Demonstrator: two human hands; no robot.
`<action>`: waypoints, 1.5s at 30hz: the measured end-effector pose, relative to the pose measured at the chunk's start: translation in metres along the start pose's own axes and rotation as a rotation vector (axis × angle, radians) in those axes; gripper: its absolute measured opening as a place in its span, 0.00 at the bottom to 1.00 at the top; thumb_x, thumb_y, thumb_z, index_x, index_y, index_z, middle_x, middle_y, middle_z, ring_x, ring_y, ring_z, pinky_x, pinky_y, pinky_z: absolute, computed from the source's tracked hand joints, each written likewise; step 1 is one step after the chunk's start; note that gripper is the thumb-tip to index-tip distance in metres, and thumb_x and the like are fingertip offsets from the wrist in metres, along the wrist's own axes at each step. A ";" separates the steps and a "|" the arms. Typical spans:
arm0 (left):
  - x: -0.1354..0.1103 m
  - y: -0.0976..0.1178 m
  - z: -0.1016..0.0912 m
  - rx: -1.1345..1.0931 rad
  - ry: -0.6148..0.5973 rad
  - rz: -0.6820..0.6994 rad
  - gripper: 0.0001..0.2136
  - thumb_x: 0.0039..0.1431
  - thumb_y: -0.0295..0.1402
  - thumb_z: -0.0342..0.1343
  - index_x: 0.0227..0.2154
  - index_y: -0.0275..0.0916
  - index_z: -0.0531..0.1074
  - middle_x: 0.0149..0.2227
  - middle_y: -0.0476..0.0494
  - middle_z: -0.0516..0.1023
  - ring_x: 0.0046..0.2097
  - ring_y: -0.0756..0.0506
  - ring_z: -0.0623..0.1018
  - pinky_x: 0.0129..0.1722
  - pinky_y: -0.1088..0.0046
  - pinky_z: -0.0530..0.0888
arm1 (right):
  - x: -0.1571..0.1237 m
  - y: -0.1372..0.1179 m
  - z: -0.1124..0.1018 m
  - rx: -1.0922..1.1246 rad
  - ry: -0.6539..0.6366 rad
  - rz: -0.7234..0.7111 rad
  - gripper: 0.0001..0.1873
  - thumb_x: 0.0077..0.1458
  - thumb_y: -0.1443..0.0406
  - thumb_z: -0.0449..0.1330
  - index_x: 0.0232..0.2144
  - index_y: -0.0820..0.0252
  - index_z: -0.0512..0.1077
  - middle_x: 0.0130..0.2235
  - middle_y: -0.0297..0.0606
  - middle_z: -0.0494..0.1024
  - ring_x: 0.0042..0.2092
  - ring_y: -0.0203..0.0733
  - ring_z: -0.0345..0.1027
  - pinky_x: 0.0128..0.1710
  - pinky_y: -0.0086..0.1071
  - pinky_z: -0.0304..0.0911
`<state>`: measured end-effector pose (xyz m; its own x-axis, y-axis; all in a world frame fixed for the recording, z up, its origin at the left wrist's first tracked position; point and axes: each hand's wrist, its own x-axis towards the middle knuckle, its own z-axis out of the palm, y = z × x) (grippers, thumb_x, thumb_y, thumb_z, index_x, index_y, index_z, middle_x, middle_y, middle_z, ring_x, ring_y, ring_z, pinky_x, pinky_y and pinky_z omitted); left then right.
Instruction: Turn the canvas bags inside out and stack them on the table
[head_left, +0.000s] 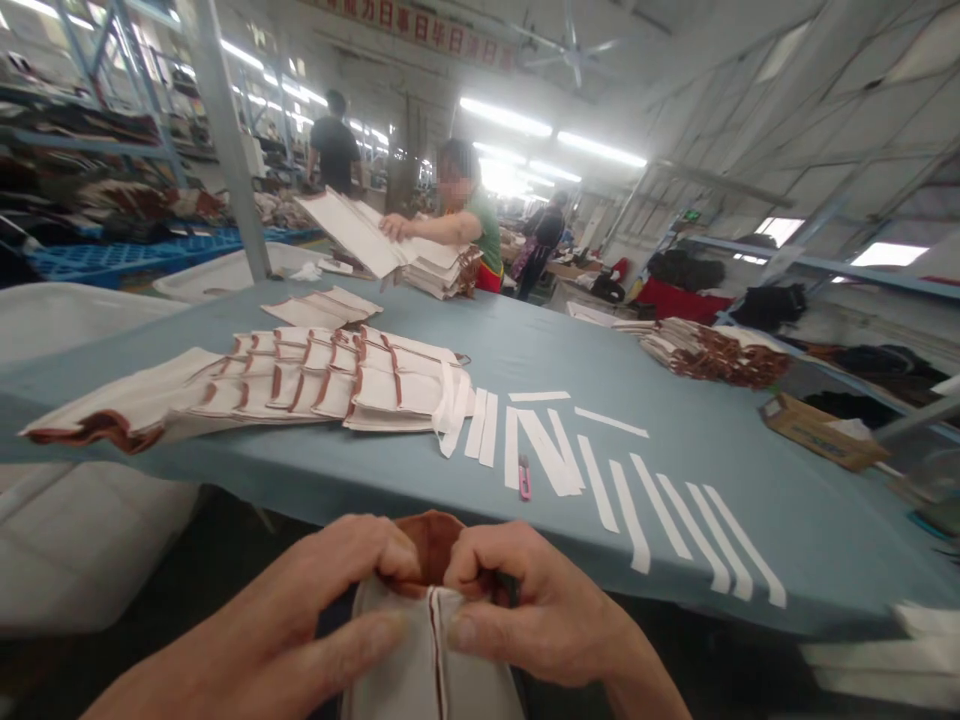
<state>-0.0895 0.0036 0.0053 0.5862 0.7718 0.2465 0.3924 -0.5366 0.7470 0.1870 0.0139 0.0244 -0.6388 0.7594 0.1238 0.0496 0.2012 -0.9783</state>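
Observation:
Both hands pinch the upper edge of a cream fabric piece (397, 660) with a brown trim and a dark seam down its middle. It hangs in front of the table's near edge. My left hand (330, 590) grips it left of the seam, fingers curled over the brown edge. On the other side of the seam my right hand (525, 600) holds the same edge between thumb and bent fingers. A brown inner side (431, 540) shows between the hands. The lower part of the piece runs out of view.
On the blue-green table (517, 340) lie overlapping cream pieces (315, 375), white strips (555, 450), a pink thread snipper (524, 480), a brown-edged stack (705, 350) and a cardboard box (821, 430). Across it, a co-worker (487, 230) handles cream panels (360, 235). White bins (75, 320) stand left.

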 end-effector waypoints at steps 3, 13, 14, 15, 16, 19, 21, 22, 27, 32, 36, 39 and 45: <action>0.011 0.010 0.007 -0.111 -0.080 -0.056 0.06 0.69 0.31 0.58 0.43 0.46 0.80 0.48 0.50 0.87 0.50 0.45 0.84 0.53 0.77 0.77 | 0.002 0.000 0.004 0.019 -0.029 0.048 0.22 0.61 0.52 0.73 0.29 0.58 0.68 0.27 0.24 0.62 0.27 0.29 0.49 0.25 0.25 0.48; 0.020 0.012 0.011 -0.100 -0.119 -0.089 0.12 0.74 0.40 0.56 0.35 0.45 0.81 0.34 0.54 0.82 0.37 0.49 0.78 0.38 0.80 0.71 | 0.001 0.010 0.002 0.002 -0.017 0.148 0.18 0.59 0.56 0.72 0.29 0.58 0.69 0.25 0.23 0.64 0.25 0.29 0.51 0.23 0.25 0.48; 0.020 0.011 0.010 -0.094 -0.144 -0.084 0.13 0.75 0.40 0.55 0.35 0.45 0.81 0.34 0.54 0.82 0.37 0.49 0.78 0.38 0.80 0.70 | 0.002 0.010 0.001 0.008 -0.023 0.158 0.16 0.58 0.57 0.72 0.29 0.58 0.69 0.25 0.23 0.65 0.25 0.29 0.52 0.24 0.25 0.49; 0.020 0.010 0.010 -0.087 -0.161 -0.080 0.15 0.77 0.40 0.53 0.36 0.45 0.80 0.35 0.54 0.82 0.37 0.49 0.78 0.39 0.80 0.71 | 0.003 0.010 0.001 0.012 -0.028 0.163 0.15 0.57 0.58 0.71 0.29 0.58 0.70 0.26 0.24 0.66 0.26 0.29 0.53 0.24 0.25 0.50; 0.020 0.010 0.009 -0.082 -0.170 -0.080 0.16 0.78 0.41 0.52 0.35 0.44 0.80 0.35 0.54 0.82 0.37 0.49 0.78 0.39 0.80 0.71 | 0.004 0.010 0.000 0.013 -0.033 0.166 0.15 0.56 0.59 0.72 0.29 0.58 0.70 0.26 0.24 0.67 0.26 0.29 0.54 0.24 0.25 0.51; 0.021 0.009 0.008 -0.071 -0.150 -0.093 0.19 0.79 0.43 0.48 0.34 0.42 0.77 0.34 0.52 0.80 0.37 0.48 0.78 0.38 0.79 0.71 | 0.008 0.014 0.000 0.001 -0.007 0.149 0.17 0.51 0.58 0.74 0.29 0.58 0.71 0.27 0.24 0.67 0.27 0.29 0.53 0.25 0.26 0.51; 0.022 0.011 0.009 -0.079 -0.135 -0.114 0.20 0.79 0.44 0.48 0.33 0.42 0.76 0.33 0.51 0.79 0.37 0.47 0.79 0.39 0.78 0.72 | 0.010 0.018 0.001 0.004 0.021 0.130 0.19 0.50 0.57 0.77 0.28 0.58 0.70 0.26 0.23 0.65 0.27 0.30 0.52 0.25 0.26 0.50; 0.022 0.011 0.009 -0.088 -0.134 -0.131 0.20 0.79 0.45 0.48 0.33 0.42 0.77 0.34 0.51 0.80 0.38 0.47 0.79 0.40 0.78 0.72 | 0.011 0.020 0.001 0.016 0.028 0.122 0.21 0.51 0.56 0.77 0.28 0.57 0.69 0.25 0.22 0.64 0.27 0.30 0.52 0.25 0.26 0.49; 0.023 0.009 0.015 -0.186 -0.139 -0.204 0.20 0.79 0.46 0.47 0.32 0.42 0.74 0.35 0.51 0.77 0.39 0.47 0.78 0.40 0.77 0.72 | 0.016 0.030 0.003 0.168 -0.034 0.084 0.26 0.55 0.49 0.78 0.29 0.57 0.68 0.27 0.23 0.64 0.27 0.30 0.52 0.27 0.27 0.51; 0.023 0.003 0.019 -0.333 -0.154 -0.218 0.21 0.79 0.47 0.46 0.30 0.42 0.69 0.32 0.53 0.69 0.35 0.48 0.71 0.37 0.76 0.69 | 0.022 0.033 0.006 0.336 -0.080 -0.027 0.28 0.60 0.46 0.75 0.28 0.57 0.67 0.31 0.27 0.68 0.34 0.33 0.62 0.36 0.29 0.59; 0.028 0.007 0.020 -0.367 -0.174 -0.257 0.23 0.79 0.51 0.46 0.28 0.42 0.64 0.31 0.54 0.65 0.33 0.48 0.67 0.35 0.75 0.67 | 0.021 0.034 0.005 0.317 -0.085 -0.071 0.25 0.64 0.50 0.72 0.29 0.57 0.67 0.31 0.28 0.68 0.35 0.34 0.63 0.37 0.29 0.60; 0.029 0.011 0.020 -0.354 -0.182 -0.263 0.24 0.78 0.52 0.46 0.28 0.42 0.63 0.30 0.54 0.63 0.32 0.48 0.65 0.33 0.75 0.66 | 0.018 0.032 0.004 0.260 -0.078 -0.049 0.21 0.64 0.53 0.71 0.29 0.57 0.67 0.30 0.26 0.67 0.33 0.33 0.60 0.35 0.28 0.59; 0.018 0.014 0.022 -0.216 -0.096 -0.301 0.23 0.80 0.48 0.46 0.32 0.41 0.74 0.33 0.51 0.75 0.36 0.46 0.74 0.37 0.75 0.71 | 0.015 0.017 0.015 -0.137 0.162 0.152 0.17 0.55 0.63 0.67 0.23 0.55 0.61 0.24 0.24 0.60 0.27 0.32 0.52 0.27 0.29 0.47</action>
<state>-0.0580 0.0023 0.0067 0.5353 0.8429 -0.0549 0.4049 -0.1991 0.8924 0.1673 0.0195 0.0070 -0.4848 0.8745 0.0125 0.2463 0.1502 -0.9575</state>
